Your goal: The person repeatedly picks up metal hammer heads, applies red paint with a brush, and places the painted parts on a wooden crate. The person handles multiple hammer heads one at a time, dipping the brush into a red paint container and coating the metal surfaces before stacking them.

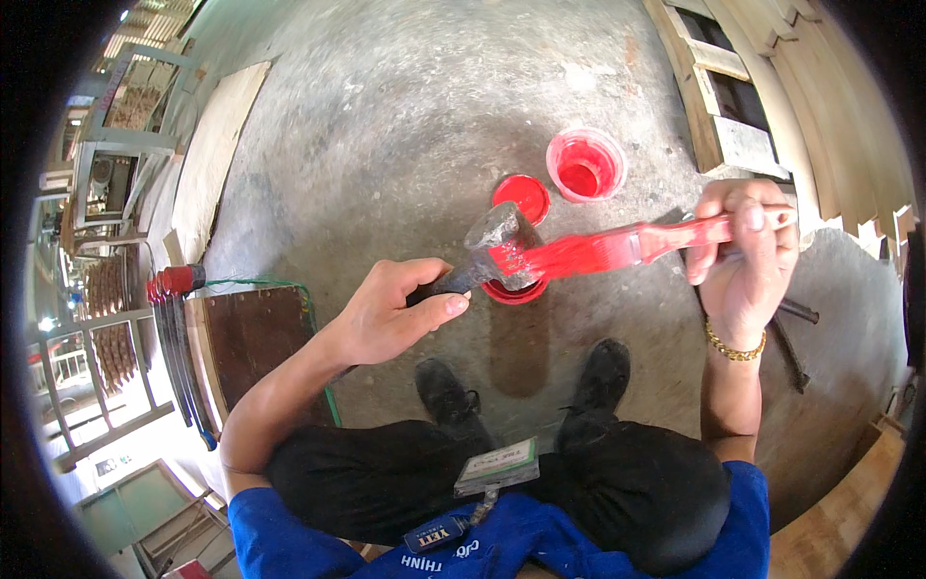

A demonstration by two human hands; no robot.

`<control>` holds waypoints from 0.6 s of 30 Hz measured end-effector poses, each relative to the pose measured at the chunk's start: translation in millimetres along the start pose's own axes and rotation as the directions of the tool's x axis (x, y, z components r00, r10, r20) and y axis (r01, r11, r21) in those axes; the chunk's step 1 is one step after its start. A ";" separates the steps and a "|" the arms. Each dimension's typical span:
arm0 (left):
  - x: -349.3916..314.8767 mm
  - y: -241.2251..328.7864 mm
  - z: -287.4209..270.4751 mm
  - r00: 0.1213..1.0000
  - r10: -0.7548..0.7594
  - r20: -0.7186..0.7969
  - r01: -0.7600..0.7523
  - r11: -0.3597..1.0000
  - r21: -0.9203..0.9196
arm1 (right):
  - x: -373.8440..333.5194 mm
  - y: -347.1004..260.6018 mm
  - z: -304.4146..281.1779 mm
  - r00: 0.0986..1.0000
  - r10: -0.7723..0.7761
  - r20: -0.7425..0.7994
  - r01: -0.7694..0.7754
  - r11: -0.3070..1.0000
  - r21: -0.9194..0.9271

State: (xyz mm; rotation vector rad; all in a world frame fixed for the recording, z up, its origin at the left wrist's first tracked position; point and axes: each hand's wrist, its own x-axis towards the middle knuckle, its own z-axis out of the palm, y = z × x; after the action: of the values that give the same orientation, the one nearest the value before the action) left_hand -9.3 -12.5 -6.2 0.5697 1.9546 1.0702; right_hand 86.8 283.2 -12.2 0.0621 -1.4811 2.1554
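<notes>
My left hand (400, 311) is wrapped round the dark handle of a hammer (497, 230), close below its grey metal head. In my right hand (748, 253) is a paintbrush (666, 237), gripped by its red-smeared handle. The brush's red bristles lie against the hammer head, whose near right end has patches of wet red paint. Below the head is a red tub (513, 295), partly hidden by it. A round red lid or shallow dish (522, 197) lies just beyond, beside a translucent plastic tub (585, 164) with red paint inside.
At the left, several red-headed hammers (177, 281) with dark handles rest on a brown box (256, 340), near a green cord. Dark hammers (793, 352) lie on the floor at right. Timber boards (748, 145) stand far right; a plywood sheet (224, 154) is far left.
</notes>
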 end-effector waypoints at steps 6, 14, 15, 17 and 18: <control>3.6 1.7 7.4 0.997 -0.068 0.037 0.067 0.997 0.026 | 8.4 5.6 14.7 0.993 -0.052 0.110 0.073 0.978 -0.194; 9.7 -5.0 8.8 0.992 -0.127 0.017 0.127 0.992 -0.026 | -14.5 16.4 11.8 0.876 -0.394 0.279 0.466 0.840 -0.277; 10.6 -4.0 8.9 0.988 -0.156 0.014 0.157 0.986 -0.052 | -10.2 16.5 10.6 0.779 -0.400 0.482 0.565 0.782 -0.264; 15.1 -7.6 6.4 0.988 -0.151 0.028 0.152 0.987 -0.057 | -9.1 17.5 9.5 0.716 -0.340 0.610 0.588 0.765 -0.262; 16.6 -9.8 4.4 0.988 -0.149 0.030 0.151 0.987 -0.061 | -9.4 16.8 6.1 0.723 -0.303 0.621 0.559 0.785 -0.267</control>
State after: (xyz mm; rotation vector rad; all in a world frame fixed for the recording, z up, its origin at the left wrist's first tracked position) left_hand -15.1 -4.1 -23.2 0.3931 1.9026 1.0213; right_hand 86.1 269.7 -27.2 0.8614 -1.9883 1.4137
